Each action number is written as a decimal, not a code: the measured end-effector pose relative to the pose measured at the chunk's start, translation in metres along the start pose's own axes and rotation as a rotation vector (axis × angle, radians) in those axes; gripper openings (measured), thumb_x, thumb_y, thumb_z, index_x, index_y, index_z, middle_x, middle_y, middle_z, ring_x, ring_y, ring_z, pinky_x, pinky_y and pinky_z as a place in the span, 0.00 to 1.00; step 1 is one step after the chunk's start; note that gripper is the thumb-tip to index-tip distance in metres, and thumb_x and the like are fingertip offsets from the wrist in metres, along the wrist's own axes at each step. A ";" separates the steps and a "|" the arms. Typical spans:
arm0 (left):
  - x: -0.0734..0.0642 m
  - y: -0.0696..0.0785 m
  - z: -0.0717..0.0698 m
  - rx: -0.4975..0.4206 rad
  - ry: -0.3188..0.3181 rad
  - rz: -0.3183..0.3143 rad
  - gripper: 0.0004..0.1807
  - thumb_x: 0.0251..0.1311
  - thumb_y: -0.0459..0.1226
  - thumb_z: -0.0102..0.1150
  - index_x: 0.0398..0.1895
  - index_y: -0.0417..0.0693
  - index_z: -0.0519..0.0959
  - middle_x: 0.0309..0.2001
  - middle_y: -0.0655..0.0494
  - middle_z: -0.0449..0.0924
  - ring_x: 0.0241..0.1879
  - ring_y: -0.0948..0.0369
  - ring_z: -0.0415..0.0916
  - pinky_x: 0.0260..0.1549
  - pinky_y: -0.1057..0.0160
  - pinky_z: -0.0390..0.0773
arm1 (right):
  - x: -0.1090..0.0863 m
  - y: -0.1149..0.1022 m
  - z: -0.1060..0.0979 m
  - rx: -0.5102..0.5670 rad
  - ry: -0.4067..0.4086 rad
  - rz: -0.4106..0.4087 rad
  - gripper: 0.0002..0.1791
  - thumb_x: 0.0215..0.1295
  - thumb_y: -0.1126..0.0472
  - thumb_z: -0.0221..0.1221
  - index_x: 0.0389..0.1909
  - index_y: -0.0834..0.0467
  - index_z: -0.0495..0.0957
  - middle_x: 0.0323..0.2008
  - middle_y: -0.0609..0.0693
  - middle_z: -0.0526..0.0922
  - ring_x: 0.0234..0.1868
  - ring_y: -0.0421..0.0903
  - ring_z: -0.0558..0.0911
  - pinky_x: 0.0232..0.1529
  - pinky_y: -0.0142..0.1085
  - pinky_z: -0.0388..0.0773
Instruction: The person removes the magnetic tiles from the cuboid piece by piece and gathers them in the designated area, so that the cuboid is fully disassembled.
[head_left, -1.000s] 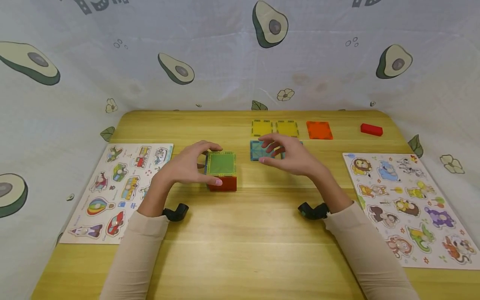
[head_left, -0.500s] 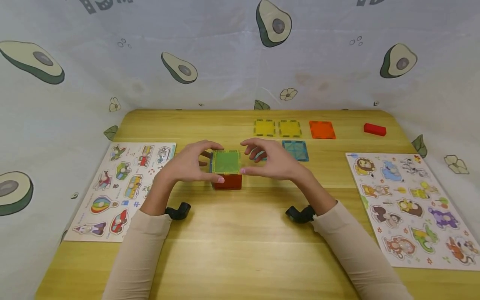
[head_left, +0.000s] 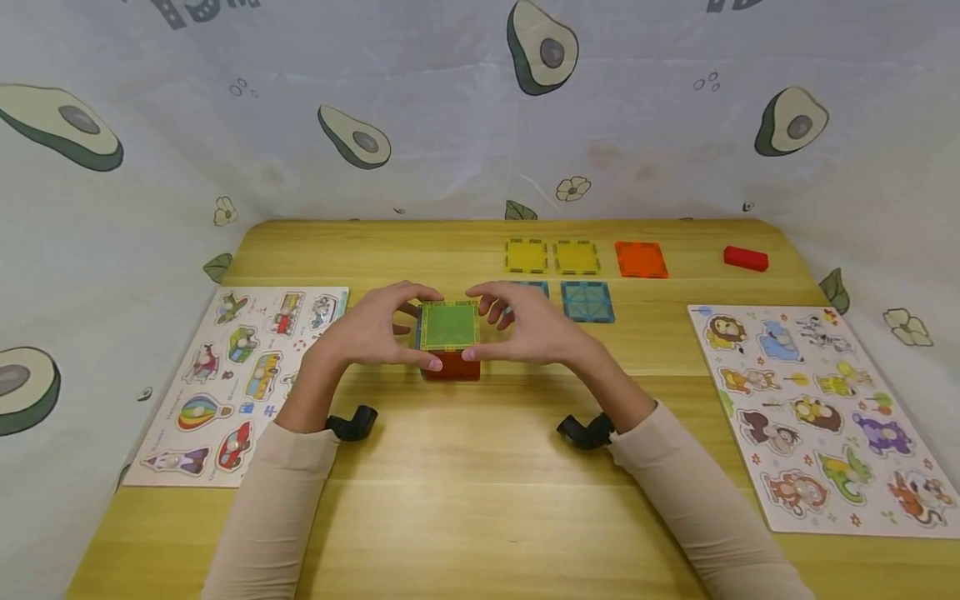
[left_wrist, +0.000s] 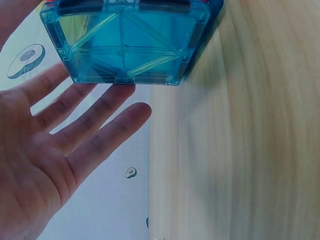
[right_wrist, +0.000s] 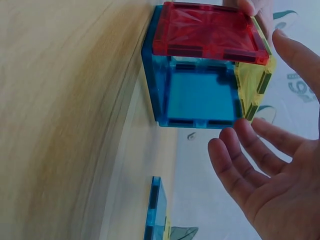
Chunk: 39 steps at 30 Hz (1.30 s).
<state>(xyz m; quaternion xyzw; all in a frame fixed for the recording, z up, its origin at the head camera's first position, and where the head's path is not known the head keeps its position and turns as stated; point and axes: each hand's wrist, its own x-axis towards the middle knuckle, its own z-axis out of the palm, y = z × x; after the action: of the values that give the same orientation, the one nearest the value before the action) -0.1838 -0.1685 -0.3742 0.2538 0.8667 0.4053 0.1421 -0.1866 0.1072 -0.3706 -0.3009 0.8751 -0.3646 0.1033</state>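
Presently, a box of translucent coloured plastic square tiles (head_left: 450, 367) stands upright on the light wooden table (head_left: 465, 500), a little left of the middle, between the two hands. Its lid is a yellow-framed tile (head_left: 450, 325), which looks green in the middle. On the near side is a red square tile (right_wrist: 210, 30), and on the left side a blue square tile (left_wrist: 125, 45). From the right wrist one can look inside the box.

The left hand (head_left: 367, 325) is around the left end: its fingers are spread toward the far side, and its thumb lies at the near red tile; whether they really pinch the box, I cannot tell. The right hand (head_left: 536, 329) is at the right end with its fingers loosely bent and apart from each other. Its thumb is just beside the near corner, and its fingertips are close to the far edge; whether they touch, I cannot tell.

Beyond the right hand lie two blue square tiles (head_left: 587, 301), one partly hidden by this hand. Farther are two yellow square tiles (head_left: 577, 257), an orange square tile (head_left: 641, 260) and, far right, a red oblong block (head_left: 746, 258). A puzzle board with vehicles (head_left: 234, 392) lies left, and a puzzle board with animals (head_left: 832, 437) right.
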 end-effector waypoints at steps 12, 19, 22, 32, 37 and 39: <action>0.002 0.000 0.000 0.006 -0.007 0.010 0.48 0.42 0.51 0.85 0.69 0.52 0.72 0.65 0.55 0.74 0.60 0.50 0.77 0.55 0.47 0.83 | 0.002 0.000 0.008 -0.075 0.001 -0.021 0.47 0.54 0.42 0.76 0.71 0.59 0.71 0.46 0.56 0.79 0.42 0.52 0.81 0.45 0.44 0.83; 0.000 0.000 0.000 0.011 0.001 0.006 0.48 0.42 0.51 0.85 0.68 0.52 0.73 0.65 0.55 0.74 0.59 0.50 0.77 0.54 0.48 0.84 | 0.003 -0.004 0.009 -0.087 0.016 -0.014 0.45 0.53 0.42 0.76 0.70 0.56 0.73 0.46 0.55 0.80 0.42 0.53 0.81 0.43 0.41 0.81; 0.000 0.000 0.000 0.009 0.001 0.005 0.48 0.42 0.50 0.86 0.68 0.52 0.73 0.64 0.55 0.74 0.59 0.50 0.77 0.54 0.48 0.84 | 0.003 -0.005 0.010 -0.075 0.029 -0.007 0.44 0.52 0.42 0.77 0.68 0.55 0.74 0.45 0.55 0.80 0.42 0.54 0.80 0.43 0.40 0.81; -0.001 0.000 0.000 -0.019 -0.004 0.001 0.48 0.40 0.49 0.87 0.67 0.54 0.73 0.65 0.56 0.74 0.60 0.50 0.77 0.54 0.49 0.84 | 0.000 -0.005 0.010 -0.066 0.063 0.015 0.44 0.48 0.41 0.78 0.65 0.55 0.77 0.44 0.56 0.82 0.43 0.56 0.80 0.42 0.41 0.79; -0.001 0.000 0.000 -0.028 -0.006 0.000 0.48 0.39 0.48 0.87 0.67 0.54 0.73 0.65 0.56 0.74 0.61 0.50 0.76 0.54 0.49 0.84 | -0.002 -0.006 0.010 -0.071 0.080 0.017 0.44 0.47 0.40 0.78 0.64 0.54 0.78 0.44 0.55 0.82 0.44 0.56 0.79 0.42 0.41 0.77; -0.001 0.001 0.000 -0.031 -0.007 -0.005 0.48 0.39 0.48 0.87 0.67 0.54 0.73 0.64 0.56 0.74 0.61 0.50 0.76 0.54 0.49 0.84 | -0.002 -0.006 0.010 -0.074 0.089 0.020 0.44 0.47 0.40 0.79 0.64 0.54 0.78 0.44 0.56 0.82 0.45 0.56 0.79 0.42 0.41 0.76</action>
<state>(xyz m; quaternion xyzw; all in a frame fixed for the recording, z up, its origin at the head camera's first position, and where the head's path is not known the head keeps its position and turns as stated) -0.1828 -0.1685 -0.3740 0.2507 0.8604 0.4177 0.1499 -0.1780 0.0992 -0.3733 -0.2789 0.8948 -0.3440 0.0566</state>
